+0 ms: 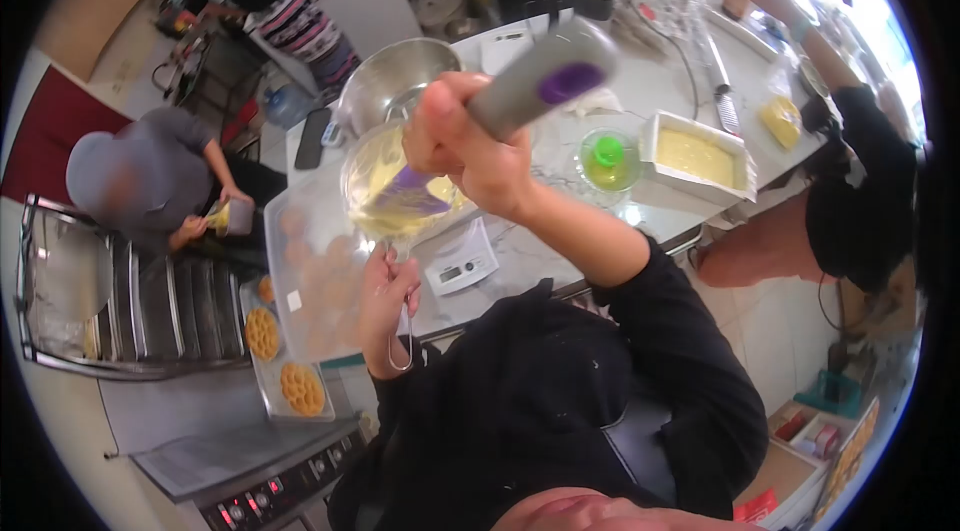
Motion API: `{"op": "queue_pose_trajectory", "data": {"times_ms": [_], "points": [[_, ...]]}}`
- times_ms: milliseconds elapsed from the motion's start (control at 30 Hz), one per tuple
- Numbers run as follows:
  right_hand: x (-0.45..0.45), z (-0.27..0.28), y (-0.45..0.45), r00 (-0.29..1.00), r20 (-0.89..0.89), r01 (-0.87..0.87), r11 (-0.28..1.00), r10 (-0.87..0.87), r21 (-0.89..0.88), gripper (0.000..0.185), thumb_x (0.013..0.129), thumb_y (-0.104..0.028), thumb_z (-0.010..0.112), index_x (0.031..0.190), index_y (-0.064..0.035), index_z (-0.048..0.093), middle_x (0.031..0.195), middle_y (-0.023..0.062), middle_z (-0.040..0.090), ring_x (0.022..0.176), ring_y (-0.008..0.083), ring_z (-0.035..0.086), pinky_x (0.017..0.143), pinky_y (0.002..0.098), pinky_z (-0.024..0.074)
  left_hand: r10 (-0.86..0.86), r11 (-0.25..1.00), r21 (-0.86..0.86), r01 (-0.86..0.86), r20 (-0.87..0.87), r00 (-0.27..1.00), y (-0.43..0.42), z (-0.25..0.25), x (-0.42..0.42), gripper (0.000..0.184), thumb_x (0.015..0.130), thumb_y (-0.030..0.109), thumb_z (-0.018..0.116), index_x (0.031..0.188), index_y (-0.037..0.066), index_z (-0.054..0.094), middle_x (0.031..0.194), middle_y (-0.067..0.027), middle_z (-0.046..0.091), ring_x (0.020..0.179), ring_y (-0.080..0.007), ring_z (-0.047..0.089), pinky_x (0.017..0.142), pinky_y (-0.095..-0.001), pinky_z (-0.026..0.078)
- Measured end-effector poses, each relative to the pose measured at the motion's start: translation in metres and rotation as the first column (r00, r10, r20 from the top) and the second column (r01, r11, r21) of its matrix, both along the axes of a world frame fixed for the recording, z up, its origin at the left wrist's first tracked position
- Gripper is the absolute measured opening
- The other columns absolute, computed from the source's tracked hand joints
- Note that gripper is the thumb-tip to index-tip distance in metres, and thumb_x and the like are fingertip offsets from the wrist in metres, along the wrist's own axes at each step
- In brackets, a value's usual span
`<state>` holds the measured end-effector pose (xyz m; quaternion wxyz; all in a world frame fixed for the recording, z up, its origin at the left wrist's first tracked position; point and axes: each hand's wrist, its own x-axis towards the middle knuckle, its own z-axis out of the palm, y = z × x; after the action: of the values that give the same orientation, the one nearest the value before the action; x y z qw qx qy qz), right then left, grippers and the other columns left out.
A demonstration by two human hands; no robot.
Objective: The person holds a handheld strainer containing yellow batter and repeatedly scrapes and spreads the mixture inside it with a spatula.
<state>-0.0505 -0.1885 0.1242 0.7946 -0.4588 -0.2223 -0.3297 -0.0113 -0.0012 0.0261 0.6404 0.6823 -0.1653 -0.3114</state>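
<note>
My right hand (pixel 475 146) is wrapped round the grey handle of a spatula (pixel 545 81), raised towards the camera. The spatula's purple blade dips into pale yellow batter (pixel 385 171) in a bowl. At the bowl's near side my left hand (pixel 390 286) has its fingers closed on a looped wire handle (pixel 401 346); what that handle belongs to is partly hidden. Behind the bowl stands a large steel bowl (pixel 365 81). A white kitchen scale (pixel 463 259) lies just right of my left hand.
A lined loaf pan (pixel 700 159) of batter and a glass bowl (pixel 608 176) with a green item stand to the right. A lidded plastic box (pixel 315 281) is at the left. Co-workers stand at left, back and right. Pastries lie on a tray (pixel 283 403) above an oven.
</note>
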Motion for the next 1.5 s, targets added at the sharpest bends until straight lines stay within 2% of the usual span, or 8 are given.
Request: {"op": "queue_pose_trajectory", "data": {"times_ms": [300,500,767,800,1033,1200,1333,1500], "points": [[0.004,0.024,0.010,0.865,0.236,0.502,0.762,-0.443,-0.410,0.039,0.084,-0.026,0.052,0.053,-0.0037,0.042,0.046,-0.0008,0.036,0.040,0.0090,0.032,0.038,0.0258,0.0270,-0.020,1.000,0.016,0.020,-0.004,1.000,0.004,0.012,0.008,0.023,0.079,0.009,0.051,0.082,0.006,0.029,0.050,0.0000,0.037,0.034,-0.0063,0.035,0.031,-0.0184,0.026],[0.024,0.004,0.007,0.966,0.007,0.250,0.925,-0.259,-0.287,0.038,0.084,-0.029,0.052,0.056,-0.0039,0.044,0.050,-0.0014,0.037,0.048,0.0064,0.033,0.041,0.0241,0.0272,-0.019,0.999,0.041,0.019,-0.003,1.000,0.005,0.011,0.005,0.022,0.079,0.008,0.051,0.083,0.005,0.030,0.051,-0.0002,0.038,0.034,-0.0068,0.035,0.032,-0.0183,0.027],[0.023,-0.012,0.014,0.896,0.118,0.444,0.841,-0.429,-0.309,0.040,0.085,-0.023,0.051,0.052,-0.0045,0.037,0.049,-0.0011,0.038,0.045,0.0059,0.033,0.040,0.0230,0.0271,-0.004,0.998,0.059,0.005,-0.014,1.000,0.003,0.010,0.007,0.023,0.079,0.009,0.052,0.083,0.006,0.030,0.051,0.0002,0.037,0.034,-0.0070,0.037,0.032,-0.0182,0.027],[0.027,-0.016,0.013,0.922,-0.041,0.372,0.912,-0.384,-0.171,0.031,0.078,-0.020,0.061,0.055,-0.0058,0.045,0.048,-0.0034,0.035,0.045,0.0083,0.030,0.040,0.0239,0.0261,-0.002,0.998,0.061,0.003,-0.024,1.000,0.003,0.009,0.006,0.023,0.079,0.010,0.052,0.083,0.006,0.030,0.051,0.0002,0.037,0.034,-0.0069,0.037,0.032,-0.0182,0.027],[0.008,-0.026,0.033,0.946,-0.001,0.323,0.941,-0.324,0.100,0.031,0.083,-0.019,0.054,0.057,-0.0062,0.042,0.050,-0.0020,0.034,0.047,0.0071,0.030,0.042,0.0235,0.0256,-0.019,0.999,0.043,0.019,-0.014,1.000,-0.002,0.009,0.005,0.023,0.079,0.010,0.052,0.084,0.006,0.029,0.051,0.0000,0.038,0.035,-0.0067,0.038,0.032,-0.0187,0.028],[0.023,-0.040,0.019,0.843,0.057,0.532,0.844,-0.536,0.065,0.028,0.089,-0.015,0.039,0.064,-0.0067,0.030,0.048,-0.0003,0.031,0.042,0.0083,0.025,0.040,0.0253,0.0242,-0.032,0.999,0.019,0.033,-0.064,0.997,0.001,-0.002,0.009,0.023,0.079,0.009,0.051,0.085,0.006,0.029,0.052,-0.0007,0.039,0.035,-0.0070,0.039,0.031,-0.0194,0.030],[0.004,-0.034,0.035,0.898,0.189,0.368,0.913,-0.398,0.174,0.028,0.090,-0.017,0.037,0.065,-0.0069,0.029,0.048,0.0013,0.033,0.041,0.0099,0.027,0.041,0.0255,0.0252,-0.064,0.997,0.041,0.064,-0.017,0.998,-0.007,-0.009,0.006,0.023,0.080,0.010,0.051,0.087,0.004,0.030,0.053,-0.0020,0.040,0.036,-0.0076,0.040,0.032,-0.0197,0.031],[0.026,-0.054,0.017,0.857,0.098,0.496,0.861,-0.506,0.110,0.030,0.090,-0.019,0.036,0.064,-0.0076,0.029,0.047,0.0012,0.032,0.040,0.0105,0.025,0.041,0.0259,0.0248,-0.039,0.999,0.025,0.039,-0.008,0.999,-0.006,-0.007,0.005,0.026,0.080,0.010,0.051,0.092,0.000,0.030,0.054,-0.0028,0.042,0.036,-0.0082,0.042,0.032,-0.0200,0.032]]}}
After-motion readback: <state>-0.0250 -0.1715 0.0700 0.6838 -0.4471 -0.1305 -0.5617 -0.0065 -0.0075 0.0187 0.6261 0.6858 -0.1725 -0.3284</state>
